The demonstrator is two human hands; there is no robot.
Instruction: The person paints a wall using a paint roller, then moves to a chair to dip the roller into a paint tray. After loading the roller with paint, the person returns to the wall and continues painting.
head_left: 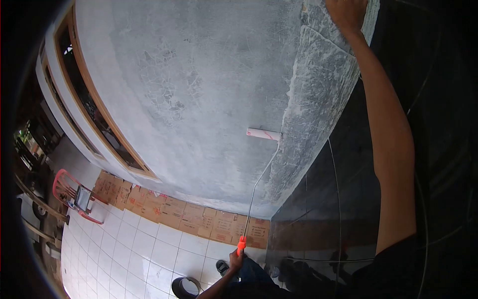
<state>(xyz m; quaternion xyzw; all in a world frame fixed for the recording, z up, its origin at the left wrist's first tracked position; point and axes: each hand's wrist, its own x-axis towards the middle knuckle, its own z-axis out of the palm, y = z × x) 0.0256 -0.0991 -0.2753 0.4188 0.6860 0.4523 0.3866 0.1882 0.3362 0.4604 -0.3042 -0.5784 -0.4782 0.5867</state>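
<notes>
My left hand (236,259) is closed around the orange handle of a paint roller (255,192), low in the head view. Its long bent metal rod rises to a pale roller sleeve (264,133), which lies against the grey, patchy wall (214,99). To the right of the sleeve runs a rougher, streaked strip (318,99) along the wall's corner. Raised high, my right hand (347,14) rests at the top of that strip near the corner edge. The frame's upper border cuts off its fingers.
Cardboard sheets (184,215) line the floor along the wall's foot. A dark bucket (175,286) stands on the white tiles (164,244) near my sandalled foot (222,268). A red plastic chair (63,184) is at left, below wood-framed windows (92,102). A dark glossy surface (358,164) borders the corner.
</notes>
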